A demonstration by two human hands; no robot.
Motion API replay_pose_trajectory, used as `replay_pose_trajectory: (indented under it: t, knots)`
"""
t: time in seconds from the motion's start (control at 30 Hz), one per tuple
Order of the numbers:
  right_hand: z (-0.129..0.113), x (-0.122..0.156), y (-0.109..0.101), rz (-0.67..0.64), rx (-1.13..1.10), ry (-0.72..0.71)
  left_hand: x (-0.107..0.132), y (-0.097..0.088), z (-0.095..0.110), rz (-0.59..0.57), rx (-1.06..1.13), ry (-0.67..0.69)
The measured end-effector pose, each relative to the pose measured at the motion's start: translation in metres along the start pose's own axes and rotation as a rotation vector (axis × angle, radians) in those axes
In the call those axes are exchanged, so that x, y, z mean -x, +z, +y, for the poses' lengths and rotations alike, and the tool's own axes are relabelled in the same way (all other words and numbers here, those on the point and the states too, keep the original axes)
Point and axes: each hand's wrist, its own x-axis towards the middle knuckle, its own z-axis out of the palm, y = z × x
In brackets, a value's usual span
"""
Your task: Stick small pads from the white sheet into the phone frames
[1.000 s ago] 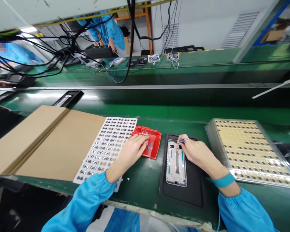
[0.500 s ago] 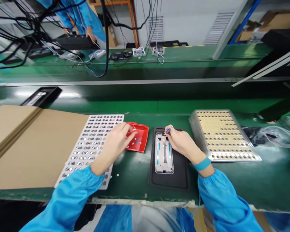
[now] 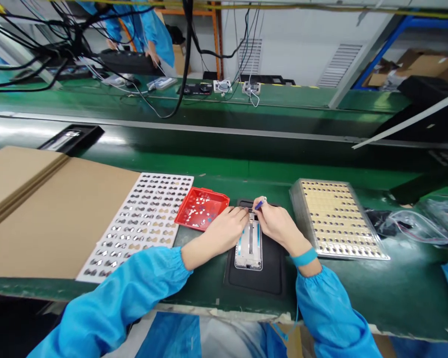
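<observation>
A silvery phone frame (image 3: 248, 261) with blue strips lies on a black mat (image 3: 272, 281). My left hand (image 3: 227, 228) is at the frame's upper left edge, fingers together and bent over it; its thumb is hidden. In my right hand (image 3: 280, 223), pinched between thumb and fingers, is a slim purple-and-white pen-like tool (image 3: 260, 203), tilted over the top end of the frame. What its tip touches is too small to tell. Left of the mat stands a red tray (image 3: 224, 200) with small white and blue scraps in it.
A white sheet of small dark parts (image 3: 149, 199) lies left of the tray, beside brown cardboard (image 3: 67, 214). To the right stands a stack of clear trays (image 3: 336, 219) with small parts. Bagged cables (image 3: 414, 223) lie farther right. Black cables (image 3: 186, 59) hang ahead; a co-worker (image 3: 134, 30) stands beyond.
My left hand has moved right, from over the red tray to the upper left of the phone frame. My right hand keeps the tool at the frame's top. The camera view has shifted slightly.
</observation>
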Motion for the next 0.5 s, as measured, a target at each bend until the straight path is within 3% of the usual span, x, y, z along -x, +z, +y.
replay_pose_trajectory:
  t: [0.33, 0.43, 0.5]
  knots:
    - [0.014, 0.009, 0.01, 0.161, -0.217, -0.095, 0.0, -0.001, -0.004, 0.003, 0.022, -0.004]
    - [0.006, 0.035, 0.009, 0.314, -0.32, -0.05, -0.004, 0.0, -0.001, -0.003, 0.028, -0.012]
    - [-0.009, 0.064, 0.004, 0.465, -0.527, -0.007, -0.006, -0.001, -0.001, -0.008, 0.034, -0.017]
